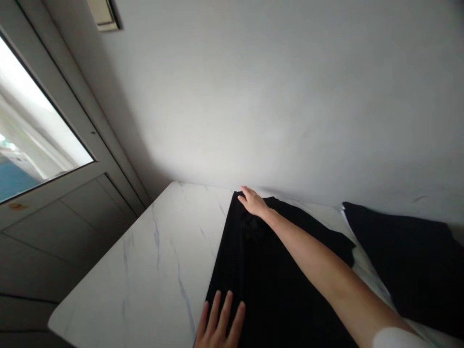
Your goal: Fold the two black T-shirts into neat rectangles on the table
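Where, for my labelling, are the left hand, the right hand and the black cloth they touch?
left hand [218, 325]: head view, back of the hand.
right hand [253, 203]: head view, back of the hand.
black cloth [264, 280]: head view, flat middle of the fabric.

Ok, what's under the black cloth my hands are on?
The white marble table, bare to its left. The cloth lies flat, with the left hand and right hand spread on top; anything thin beneath it is covered.
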The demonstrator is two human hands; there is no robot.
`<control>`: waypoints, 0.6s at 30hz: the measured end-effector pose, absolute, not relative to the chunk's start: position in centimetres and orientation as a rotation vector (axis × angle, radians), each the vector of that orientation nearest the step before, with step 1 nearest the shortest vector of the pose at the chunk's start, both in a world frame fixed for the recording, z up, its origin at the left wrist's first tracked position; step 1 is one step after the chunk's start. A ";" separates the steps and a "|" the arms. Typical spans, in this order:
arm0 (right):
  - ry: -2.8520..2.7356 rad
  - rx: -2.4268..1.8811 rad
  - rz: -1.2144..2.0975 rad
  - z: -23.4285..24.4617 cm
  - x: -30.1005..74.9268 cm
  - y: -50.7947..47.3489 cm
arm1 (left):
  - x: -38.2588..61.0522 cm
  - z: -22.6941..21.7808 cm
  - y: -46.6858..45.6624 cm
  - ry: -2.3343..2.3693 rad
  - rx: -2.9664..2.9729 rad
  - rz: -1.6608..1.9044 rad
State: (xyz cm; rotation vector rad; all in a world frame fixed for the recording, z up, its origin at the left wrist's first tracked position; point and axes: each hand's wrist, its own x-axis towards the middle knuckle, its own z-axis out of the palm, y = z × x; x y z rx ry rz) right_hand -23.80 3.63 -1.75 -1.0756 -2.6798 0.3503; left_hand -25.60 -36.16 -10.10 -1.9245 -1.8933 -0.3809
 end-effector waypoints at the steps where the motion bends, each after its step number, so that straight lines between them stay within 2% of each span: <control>1: -2.562 -1.161 0.315 -1.3 -22.5 3.6 | -26.5 -8.5 -34.7 -1.934 -1.956 -0.397; 5: -2.423 -1.546 0.378 -1.3 -16.8 2.0 | -31.0 -2.3 -23.8 -2.140 -2.140 -0.396; 8: -2.346 -1.686 0.471 -2.3 -15.0 -0.1 | -33.3 -0.5 -13.4 -2.207 -2.243 -0.378; 12: -2.235 -1.755 0.623 -2.7 -15.9 -1.1 | -34.3 -2.5 -5.1 -2.215 -2.367 -0.297; 18: -2.000 -1.649 0.739 -2.5 -16.1 -0.7 | -35.2 -5.9 -3.8 -2.226 -2.367 -0.268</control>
